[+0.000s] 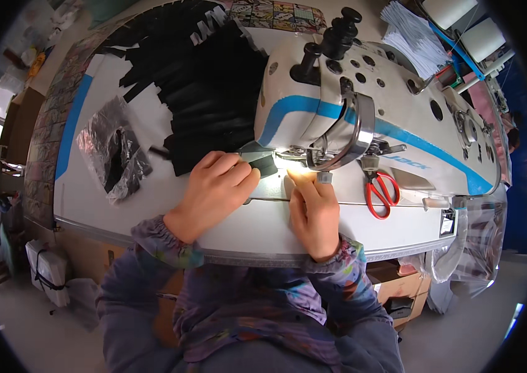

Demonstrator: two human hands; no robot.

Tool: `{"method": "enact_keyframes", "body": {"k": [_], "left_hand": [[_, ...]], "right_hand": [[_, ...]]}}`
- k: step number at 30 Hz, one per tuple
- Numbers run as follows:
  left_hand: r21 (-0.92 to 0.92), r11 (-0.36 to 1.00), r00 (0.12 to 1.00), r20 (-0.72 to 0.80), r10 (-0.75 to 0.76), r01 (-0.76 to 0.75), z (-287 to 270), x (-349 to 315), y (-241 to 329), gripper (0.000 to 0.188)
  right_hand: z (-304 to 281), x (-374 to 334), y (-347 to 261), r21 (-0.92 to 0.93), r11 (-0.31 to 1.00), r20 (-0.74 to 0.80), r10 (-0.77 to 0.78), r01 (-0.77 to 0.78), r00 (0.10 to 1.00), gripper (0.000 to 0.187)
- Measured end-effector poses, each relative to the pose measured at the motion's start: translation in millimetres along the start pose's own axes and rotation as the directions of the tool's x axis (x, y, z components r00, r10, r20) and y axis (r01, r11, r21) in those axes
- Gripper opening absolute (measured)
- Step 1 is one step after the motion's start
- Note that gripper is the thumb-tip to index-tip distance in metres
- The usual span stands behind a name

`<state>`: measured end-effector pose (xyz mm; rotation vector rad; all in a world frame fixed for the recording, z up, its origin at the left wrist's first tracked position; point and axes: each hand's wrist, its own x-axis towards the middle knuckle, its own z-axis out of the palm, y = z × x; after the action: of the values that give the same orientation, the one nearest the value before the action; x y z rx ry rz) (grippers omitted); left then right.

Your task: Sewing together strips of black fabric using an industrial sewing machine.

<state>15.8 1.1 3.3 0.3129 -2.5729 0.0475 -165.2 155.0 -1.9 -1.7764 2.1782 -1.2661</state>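
A white and blue sewing machine (313, 118) stands on the table, its lamp lighting the needle area. My left hand (217, 186) lies just left of the presser foot, with its fingers curled and closed on a small black fabric piece (266, 165). Close in front of the needle is my right hand (316, 214), fingers bent and pressed together, the index finger reaching into the bright light. Glare hides what its fingertips hold, if anything. Behind my left hand, a large pile of black fabric strips (213, 93) spreads across the table.
Red-handled scissors (382, 194) lie right of my right hand, beside the machine. A clear plastic bag (114, 149) with something black inside rests on the left of the white table (108, 208). White thread cones (482, 38) and a stack of white sheets (413, 37) are at the back right.
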Motion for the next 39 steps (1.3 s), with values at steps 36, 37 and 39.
{"method": "enact_keyframes", "body": {"k": [36,37,39], "left_hand": [[-0.353,0.921,0.986,0.097,-0.137,0.163,9.7,14.4,2.5,0.038],[-0.346,0.923,0.985,0.099,-0.14,0.166,9.7,13.4,2.4,0.038],[-0.353,0.921,0.986,0.097,-0.139,0.165,9.4,14.7,2.9,0.038]], "right_hand": [[7.2,5.3,-1.8,-0.194,0.98,0.144,-0.013,0.041,0.99,0.036],[8.1,4.8,-1.2,-0.19,0.981,0.145,-0.014,0.042,0.989,0.036],[6.2,4.0,-0.2,-0.19,0.981,0.154,-0.012,0.042,0.988,0.037]]}}
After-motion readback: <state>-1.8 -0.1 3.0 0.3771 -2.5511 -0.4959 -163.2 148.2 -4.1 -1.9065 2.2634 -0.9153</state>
